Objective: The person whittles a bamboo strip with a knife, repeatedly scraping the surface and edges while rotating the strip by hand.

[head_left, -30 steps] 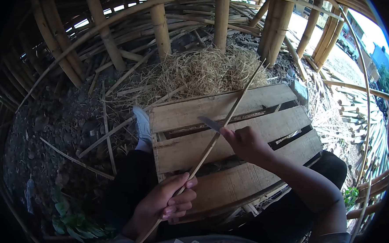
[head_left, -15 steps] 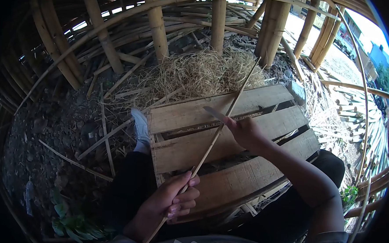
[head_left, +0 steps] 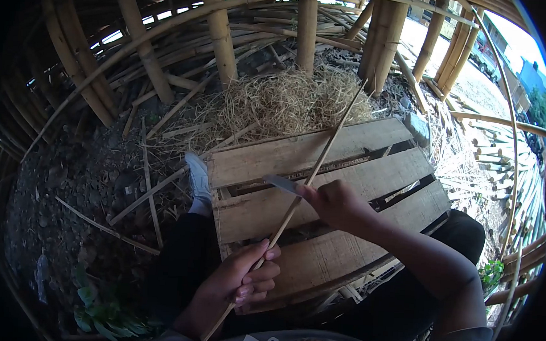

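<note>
A long thin bamboo strip runs slantwise over a slatted wooden table, its far tip near the straw. My left hand is closed round the strip close to its lower end, in front of my body. My right hand is closed on a knife, whose handle is hidden in the fist. The knife blade points left and lies across the strip about midway along it. The right thumb is by the strip, at the base of the blade.
A heap of straw-like shavings lies behind the table. Bamboo posts stand beyond it, with stacked poles. My left shoe is beside the table's left edge. Cut bamboo pieces lie at the right, and a leafy plant grows lower left.
My right hand and the knife have slid down along the strip, nearer to my left hand. The left hand and the strip stay almost in place.
</note>
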A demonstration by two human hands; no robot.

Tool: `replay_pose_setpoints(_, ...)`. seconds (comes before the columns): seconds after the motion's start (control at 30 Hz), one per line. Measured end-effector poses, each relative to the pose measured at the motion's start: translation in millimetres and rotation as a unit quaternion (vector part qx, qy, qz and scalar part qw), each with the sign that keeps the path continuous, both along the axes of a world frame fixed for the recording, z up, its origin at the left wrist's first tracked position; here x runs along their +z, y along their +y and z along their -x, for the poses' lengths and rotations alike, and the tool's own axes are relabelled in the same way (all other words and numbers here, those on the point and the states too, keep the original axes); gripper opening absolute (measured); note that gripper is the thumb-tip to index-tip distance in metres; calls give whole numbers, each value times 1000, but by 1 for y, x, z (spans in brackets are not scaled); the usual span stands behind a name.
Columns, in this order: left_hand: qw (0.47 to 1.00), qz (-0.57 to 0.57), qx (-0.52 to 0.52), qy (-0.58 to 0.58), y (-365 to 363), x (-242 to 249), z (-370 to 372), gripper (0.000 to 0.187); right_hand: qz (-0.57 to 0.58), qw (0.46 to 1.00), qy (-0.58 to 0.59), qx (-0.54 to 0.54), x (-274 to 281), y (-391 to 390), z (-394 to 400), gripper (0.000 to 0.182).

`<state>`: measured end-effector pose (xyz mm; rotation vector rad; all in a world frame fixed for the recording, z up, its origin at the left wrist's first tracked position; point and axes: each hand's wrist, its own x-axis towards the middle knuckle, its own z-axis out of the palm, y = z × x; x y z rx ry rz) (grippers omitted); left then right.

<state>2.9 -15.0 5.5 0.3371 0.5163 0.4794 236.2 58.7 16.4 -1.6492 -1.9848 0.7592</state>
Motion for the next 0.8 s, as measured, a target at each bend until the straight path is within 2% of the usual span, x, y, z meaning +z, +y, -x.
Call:
replay_pose_setpoints(0.03, 1000, -2, 7, -11, 0, -2, -1, 30, 6, 999, -2, -45, 3, 13, -8, 60)
replay_pose_setpoints(0.13, 1000, 2, -5, -27, 0, -2, -1, 30, 22, 998, 15, -55, 1, 4, -2, 59)
replay_pose_setpoints(0.17, 1000, 1, -2, -27, 0, -1, -1, 30, 0, 1000, -19, -15, -1, -13, 10, 58)
replay_pose_setpoints(0.2, 1000, 7, 0, -4, 0, 0, -1, 30, -15, 998, 17, 56, -5, -27, 16, 58)
replay_pose_setpoints(0.27, 1000, 12, -5, 23, 1, 0, 0, 30, 5, 995, 29, 94, -4, -30, 17, 60)
replay_pose_setpoints(0.33, 1000, 7, 1, -12, 2, -5, -1, 30, 28, 1000, -10, 5, 9, -7, 4, 62)
replay_pose_setpoints(0.37, 1000, 7, 1, -14, 2, -7, -2, 30, -13, 999, -6, -38, -10, 15, -12, 64)
replay_pose_setpoints(0.47, 1000, -4, -9, -30, 3, -5, -3, 30, 10, 998, -34, -44, 3, 0, 3, 61)
replay_pose_setpoints(0.53, 999, 18, 0, 43, -1, 0, -5, 30, 1, 997, 54, 52, -5, -36, 25, 55)
replay_pose_setpoints(0.6, 999, 8, 4, 51, -1, 4, -8, 31, -1, 989, 95, 112, -10, -46, 31, 56)
replay_pose_setpoints(0.63, 999, 0, 11, 53, -2, 4, -10, 32, 1, 989, 97, 109, -7, -45, 29, 56)
replay_pose_setpoints(0.7, 999, 0, 8, 48, -3, 1, -13, 31, 117, 987, 102, 44, 5, -33, 23, 56)
replay_pose_setpoints(0.8, 999, -13, 10, 42, -7, 3, -16, 31, 105, 988, 93, 69, 4, -20, 14, 55)
